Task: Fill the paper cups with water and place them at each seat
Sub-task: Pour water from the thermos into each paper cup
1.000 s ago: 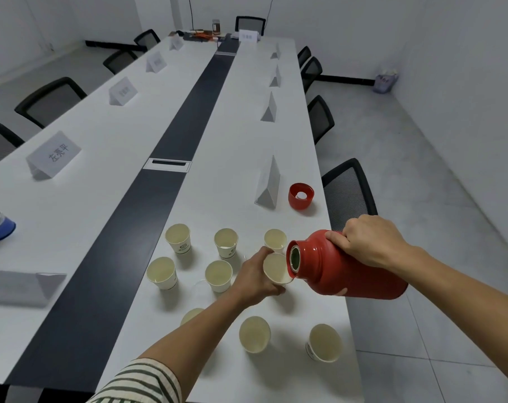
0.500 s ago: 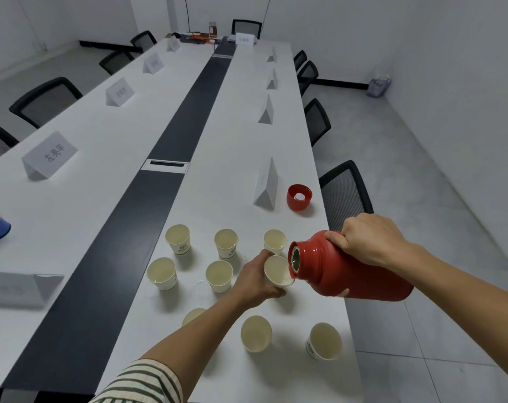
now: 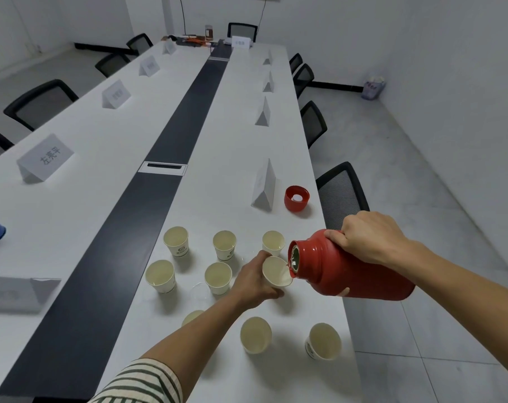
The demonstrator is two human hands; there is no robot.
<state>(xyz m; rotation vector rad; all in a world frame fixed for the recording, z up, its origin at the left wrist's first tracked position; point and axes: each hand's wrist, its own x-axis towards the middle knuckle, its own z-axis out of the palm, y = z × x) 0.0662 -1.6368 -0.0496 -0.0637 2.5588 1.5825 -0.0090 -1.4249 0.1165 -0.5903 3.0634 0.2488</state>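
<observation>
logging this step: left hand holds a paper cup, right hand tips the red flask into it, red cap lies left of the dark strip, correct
Wrong side: in the head view the red cap lies right of the dark strip, beside a name card. The left hand holds the paper cup and the right hand tips the red flask into it.
</observation>
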